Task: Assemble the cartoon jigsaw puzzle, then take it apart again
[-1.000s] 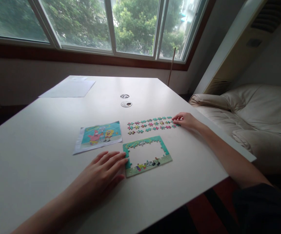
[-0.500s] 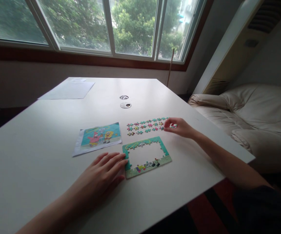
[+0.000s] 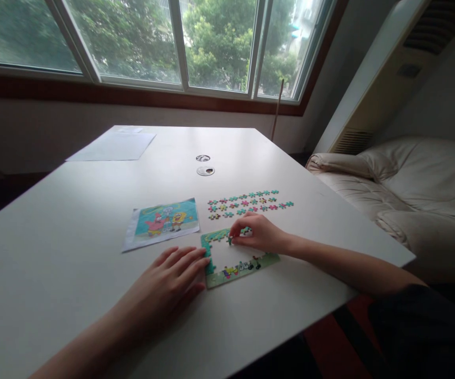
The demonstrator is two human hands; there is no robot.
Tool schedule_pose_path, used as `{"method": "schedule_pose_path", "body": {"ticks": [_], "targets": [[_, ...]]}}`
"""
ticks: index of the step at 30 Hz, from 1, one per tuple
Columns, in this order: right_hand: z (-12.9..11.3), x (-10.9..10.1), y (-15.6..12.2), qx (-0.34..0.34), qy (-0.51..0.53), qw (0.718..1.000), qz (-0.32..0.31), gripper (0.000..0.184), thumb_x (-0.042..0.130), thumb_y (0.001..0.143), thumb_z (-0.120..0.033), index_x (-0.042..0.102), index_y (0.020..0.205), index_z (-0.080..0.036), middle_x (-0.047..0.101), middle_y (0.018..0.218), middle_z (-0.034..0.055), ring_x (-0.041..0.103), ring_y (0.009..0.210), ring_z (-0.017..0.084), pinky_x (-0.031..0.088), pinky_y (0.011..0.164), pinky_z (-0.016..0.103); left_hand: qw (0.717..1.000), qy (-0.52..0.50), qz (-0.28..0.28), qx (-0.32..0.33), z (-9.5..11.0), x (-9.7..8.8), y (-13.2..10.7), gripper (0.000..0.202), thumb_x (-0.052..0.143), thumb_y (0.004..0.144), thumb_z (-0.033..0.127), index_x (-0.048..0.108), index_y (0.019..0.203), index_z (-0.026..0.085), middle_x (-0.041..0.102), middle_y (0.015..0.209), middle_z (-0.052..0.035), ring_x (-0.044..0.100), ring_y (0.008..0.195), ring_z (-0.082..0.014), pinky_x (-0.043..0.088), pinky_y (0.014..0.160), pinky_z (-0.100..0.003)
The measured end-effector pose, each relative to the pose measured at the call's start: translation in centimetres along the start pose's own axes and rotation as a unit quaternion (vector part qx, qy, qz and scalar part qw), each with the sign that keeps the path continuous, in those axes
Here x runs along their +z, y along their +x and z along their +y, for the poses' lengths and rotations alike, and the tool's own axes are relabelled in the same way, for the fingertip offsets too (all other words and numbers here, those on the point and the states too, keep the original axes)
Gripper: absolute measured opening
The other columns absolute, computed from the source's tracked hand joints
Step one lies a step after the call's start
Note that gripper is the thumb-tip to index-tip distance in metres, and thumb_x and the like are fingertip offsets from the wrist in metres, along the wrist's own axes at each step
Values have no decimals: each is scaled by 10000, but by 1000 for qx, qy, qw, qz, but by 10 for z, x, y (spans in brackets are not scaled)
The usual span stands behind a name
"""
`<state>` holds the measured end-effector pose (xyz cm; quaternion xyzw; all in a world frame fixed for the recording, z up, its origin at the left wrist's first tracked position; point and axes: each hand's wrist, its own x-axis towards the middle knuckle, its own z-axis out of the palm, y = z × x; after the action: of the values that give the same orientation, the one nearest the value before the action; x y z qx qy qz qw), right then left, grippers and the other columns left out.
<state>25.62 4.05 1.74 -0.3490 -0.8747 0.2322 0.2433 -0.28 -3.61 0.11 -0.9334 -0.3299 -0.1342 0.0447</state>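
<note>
My right hand (image 3: 259, 232) pinches a small green puzzle piece (image 3: 229, 240) over the upper part of the puzzle frame (image 3: 243, 267). The frame has a teal and green cartoon border around a bare white middle, and the hand covers part of its top and right side. My left hand (image 3: 176, 271) lies flat on the table with its fingers stretched out, the fingertips touching the frame's left edge. Behind the frame, loose puzzle pieces (image 3: 244, 203) lie in three rows. Left of them is a reference picture (image 3: 167, 220) of cartoon figures on paper.
The white table (image 3: 164, 179) has two round cable-hole covers (image 3: 205, 171) near its middle. A large white sheet (image 3: 112, 146) lies at the far left. Beyond the right edge stands a cream leather sofa (image 3: 421, 195); a thin stick (image 3: 277, 109) leans near the window.
My right hand has moved left and nearer from the right end of the piece rows to above the frame, carrying a puzzle piece. My left hand stays at the frame's left edge.
</note>
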Motion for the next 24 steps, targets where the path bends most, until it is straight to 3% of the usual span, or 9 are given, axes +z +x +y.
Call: {"method": "schedule_pose_path", "body": {"ticks": [15,24], "targets": [[1,0,-5,-35,-60,997,22,57,657,779,-229,686,805,-188,691,776,11,584,781,147,394,840,289,1000,-8,2,-6,2,0,1,314,457,918,245,498,1227,204,568,1260,-61,494,1151,-233,373,966,-397],[6,0,-3,-38,-61,997,2,106,657,792,-286,682,754,-189,676,752,15,571,740,145,404,809,300,1000,-3,-5,-4,1,-2,2,309,459,918,252,504,1220,206,569,1260,-59,502,1141,-236,382,955,-399]]}}
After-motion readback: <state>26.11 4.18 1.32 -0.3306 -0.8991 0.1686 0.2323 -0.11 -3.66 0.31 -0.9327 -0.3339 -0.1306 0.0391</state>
